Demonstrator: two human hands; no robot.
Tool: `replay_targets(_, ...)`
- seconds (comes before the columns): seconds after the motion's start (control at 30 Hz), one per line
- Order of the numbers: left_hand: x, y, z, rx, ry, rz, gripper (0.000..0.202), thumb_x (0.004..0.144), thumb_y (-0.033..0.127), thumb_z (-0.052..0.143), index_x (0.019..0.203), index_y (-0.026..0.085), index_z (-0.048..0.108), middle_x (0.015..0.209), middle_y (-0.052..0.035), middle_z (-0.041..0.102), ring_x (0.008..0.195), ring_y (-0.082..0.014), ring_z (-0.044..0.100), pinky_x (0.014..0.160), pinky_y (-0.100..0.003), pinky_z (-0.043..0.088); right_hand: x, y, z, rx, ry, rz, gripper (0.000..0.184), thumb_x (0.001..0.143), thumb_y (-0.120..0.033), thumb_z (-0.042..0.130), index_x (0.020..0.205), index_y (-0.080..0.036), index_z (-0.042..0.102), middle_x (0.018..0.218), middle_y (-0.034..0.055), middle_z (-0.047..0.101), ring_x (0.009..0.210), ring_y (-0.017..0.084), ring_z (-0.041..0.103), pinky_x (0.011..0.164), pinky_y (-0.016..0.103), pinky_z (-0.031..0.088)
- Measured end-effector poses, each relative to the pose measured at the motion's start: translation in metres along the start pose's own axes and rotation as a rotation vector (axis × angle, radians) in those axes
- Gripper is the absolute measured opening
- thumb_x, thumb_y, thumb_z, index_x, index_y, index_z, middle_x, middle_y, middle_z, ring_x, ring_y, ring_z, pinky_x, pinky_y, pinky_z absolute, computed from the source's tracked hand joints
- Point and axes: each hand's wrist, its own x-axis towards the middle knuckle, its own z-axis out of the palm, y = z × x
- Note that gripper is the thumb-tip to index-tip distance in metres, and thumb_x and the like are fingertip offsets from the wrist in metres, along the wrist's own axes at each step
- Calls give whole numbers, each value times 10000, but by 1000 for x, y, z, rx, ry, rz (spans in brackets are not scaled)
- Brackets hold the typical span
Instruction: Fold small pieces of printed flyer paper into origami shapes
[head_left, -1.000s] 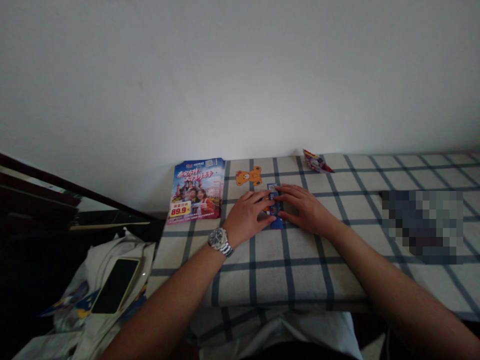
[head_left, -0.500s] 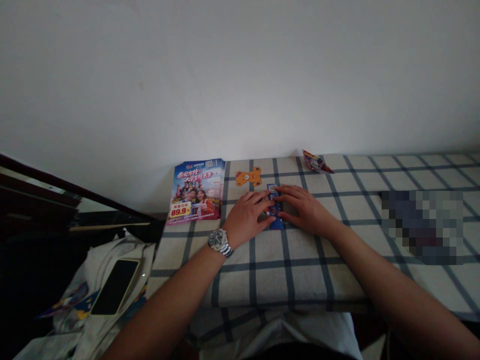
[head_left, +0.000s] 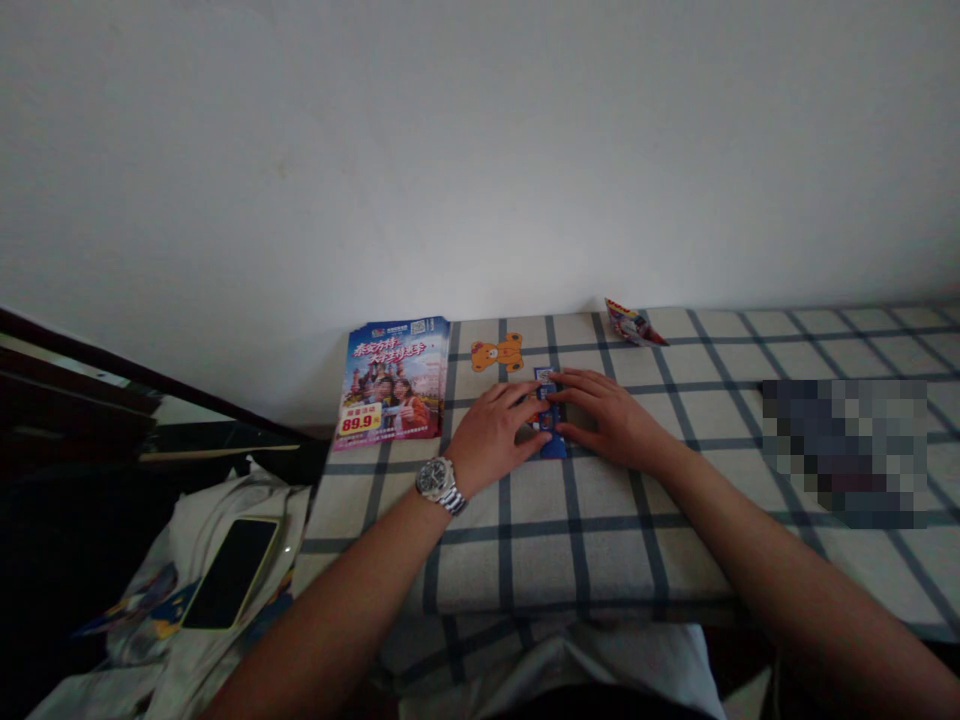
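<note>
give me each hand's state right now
Left hand: open, fingertips on the blue printed paper.
Right hand: open, fingertips at the same paper's right edge.

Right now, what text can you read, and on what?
"89.9": yellow label on the top flyer.
"限量活动": same label.
"泰安方特": the flyer's stylised headline.
"大学生特惠季": headline's second line.
Too blurred: flyer's fine print, blue paper, creased paper, wristwatch dial.

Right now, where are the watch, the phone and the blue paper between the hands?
Watch (head_left: 436, 481), head view, on its dial.
Phone (head_left: 230, 574), head view, middle of its dark screen.
Blue paper (head_left: 554, 448), head view, on its end nearest the person.
</note>
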Motion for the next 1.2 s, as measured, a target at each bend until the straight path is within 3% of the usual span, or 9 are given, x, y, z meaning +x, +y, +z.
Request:
replay_targets(1.0,2,2,-1,-7,-7,-12,451,954,364,700,1374,229,604,1475,-84,572,1320,-281,525,1164,-483,437,1,-2,-3,11,-32,15,394,952,-337,693,1334,-256,638,1510,93,598,1438,323,510,1195,580,427)
replay_targets(1.2,1,2,-2,-3,-3,-4,379,970,376,677,1318,229,644,1466,-82,577,1304,-276,534,1150,-476,448,2,0,-4,7,-58,55,371,1012,-318,592,1375,-239,594,1512,101,593,1434,309,516,1201,560,425)
